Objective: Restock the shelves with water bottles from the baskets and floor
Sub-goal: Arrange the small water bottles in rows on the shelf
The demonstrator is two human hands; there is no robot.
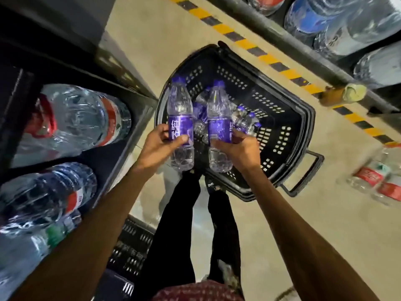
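over the black basket [303, 118] on the floor [173, 29], in the head view, each hand holds one purple-labelled water bottle. the left hand [161, 144] grips the left bottle [180, 118] at its label, thumb laid across the front and fingers curled behind it. the right hand [238, 148] grips the right bottle [218, 118] at the label too, fingers wrapped round its far side. both bottles point their purple caps away from the person and sit side by side, near each other but apart, above the left part of the basket. more purple bottles [245, 120] lie jumbled inside the basket, just beyond the right hand. big water jugs [80, 116] with red labels lie on the left shelf [130, 83], and other jugs [347, 25] fill the shelf at upper right. yellow-and-black tape [273, 61] crosses the floor beyond the basket. red-labelled bottles [373, 177] lie on the floor at the right. a second black crate [132, 242] shows beside the person's legs [186, 213].
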